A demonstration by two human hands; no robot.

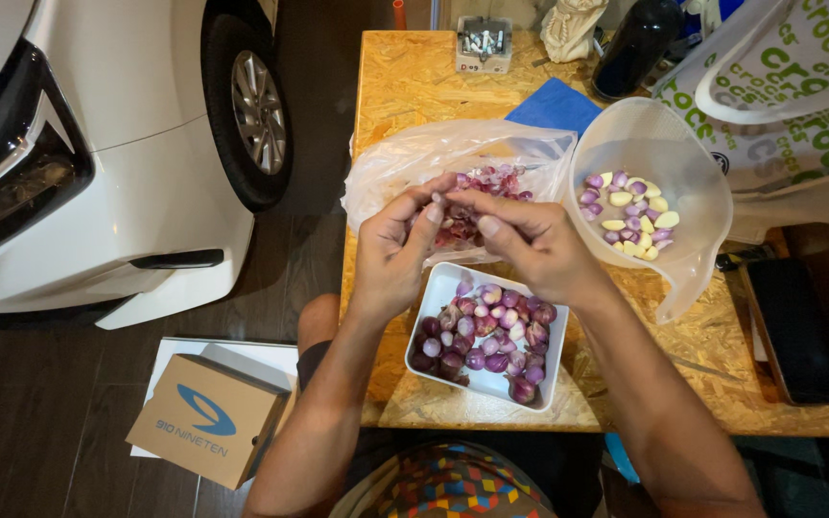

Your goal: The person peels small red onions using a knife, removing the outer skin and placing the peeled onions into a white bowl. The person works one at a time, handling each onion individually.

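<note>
Peeling stage, head view. We see the left hand and the right hand brought together above the table, fingertips meeting over a small shallot that is mostly hidden between them; both hands are closed in a pinch on it, the left steadying while the right thumb and forefinger work at the skin. We judge the step in hand to be stripping the papery outer layer, and the next move calls for a fine nail-edge pull that lifts the dry skin without bruising the flesh.

Directly below the hands, a white rectangular dish holds unpeeled shallots, rounded, glossy and dark purple. Behind the hands lies a thin, crinkled clear plastic bag with reddish peelings heaped on it. To the right, a translucent plastic bowl with a pouring lip contains peeled bulbs, smooth, pale yellow and lilac. All rest on a chipboard table, coarse-flaked and yellowish. A blue cloth lies beyond the bowl; a white car and a cardboard box stand at left.
</note>
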